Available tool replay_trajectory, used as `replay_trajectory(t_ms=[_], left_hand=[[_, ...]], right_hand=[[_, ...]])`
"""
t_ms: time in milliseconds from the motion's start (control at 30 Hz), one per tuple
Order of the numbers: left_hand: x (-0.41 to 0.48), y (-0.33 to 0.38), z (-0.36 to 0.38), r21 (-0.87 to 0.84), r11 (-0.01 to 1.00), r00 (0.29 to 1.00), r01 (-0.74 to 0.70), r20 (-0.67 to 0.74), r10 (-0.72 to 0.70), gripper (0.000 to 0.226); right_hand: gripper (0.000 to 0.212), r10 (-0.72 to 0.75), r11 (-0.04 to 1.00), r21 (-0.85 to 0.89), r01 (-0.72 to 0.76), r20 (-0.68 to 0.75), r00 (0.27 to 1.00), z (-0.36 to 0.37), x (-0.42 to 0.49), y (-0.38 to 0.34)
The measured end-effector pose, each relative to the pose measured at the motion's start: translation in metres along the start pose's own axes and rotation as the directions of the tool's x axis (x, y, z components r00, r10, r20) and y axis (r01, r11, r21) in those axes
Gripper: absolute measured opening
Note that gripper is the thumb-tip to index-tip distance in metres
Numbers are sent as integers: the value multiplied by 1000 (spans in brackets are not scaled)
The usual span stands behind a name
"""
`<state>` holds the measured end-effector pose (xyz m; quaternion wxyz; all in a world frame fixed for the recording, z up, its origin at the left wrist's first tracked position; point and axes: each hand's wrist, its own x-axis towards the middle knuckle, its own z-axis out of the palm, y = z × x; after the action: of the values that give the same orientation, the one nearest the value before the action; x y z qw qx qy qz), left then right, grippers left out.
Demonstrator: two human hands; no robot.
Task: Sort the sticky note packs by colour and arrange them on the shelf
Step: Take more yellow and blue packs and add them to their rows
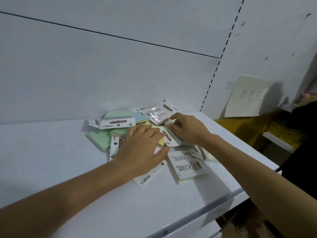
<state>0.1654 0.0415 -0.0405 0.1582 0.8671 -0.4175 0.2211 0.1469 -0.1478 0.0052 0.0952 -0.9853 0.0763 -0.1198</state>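
Note:
A loose pile of sticky note packs lies on the white shelf (51, 152) near its back wall. Green packs (98, 138) sit at the pile's left, a blue one (138, 116) at the back, a yellow one (161, 141) in the middle. Several lie label side up, such as the pack (187, 164) at the front right. My left hand (140, 148) rests flat on the pile's middle, fingers spread, gripping nothing. My right hand (187, 129) presses down on a pack with a white header card (169, 135); its fingertips touch a tilted pack (159, 114) behind.
The shelf's front edge (214, 203) runs diagonally at lower right. A slotted upright (221, 54) stands at the back right. A paper sheet (245, 97) hangs beyond it, above yellow items (240, 126). Dark cloth (301, 152) shows at the far right.

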Motion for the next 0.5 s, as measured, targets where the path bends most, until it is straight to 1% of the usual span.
replay_trajectory(t_ms=[33,100,200,267,367,500], left_hand=[[0,0,-1,7,1000,1000,1,6,-1,52],[0,1,-3,3,1000,1000,8,15,-8,54],[0,1,-4,-26,999,999,36,35,-35,60],[0,3,-5,-20,999,999,43,32,-43,60],[-2,7,-10,5,998,997,70,34,-70,57],[-3,12,-15,-40,989,989,145,-1,-145,52]], right_hand=[[38,-41,998,-40,41,11,999,4,1,2],[39,-111,989,-102,109,-16,994,9,4,6],[39,-188,977,-109,181,-62,980,13,7,11],[38,-215,975,-80,207,-106,971,16,10,15],[39,-236,970,14,241,-153,960,22,12,21],[41,-266,949,114,294,-210,941,28,11,29]])
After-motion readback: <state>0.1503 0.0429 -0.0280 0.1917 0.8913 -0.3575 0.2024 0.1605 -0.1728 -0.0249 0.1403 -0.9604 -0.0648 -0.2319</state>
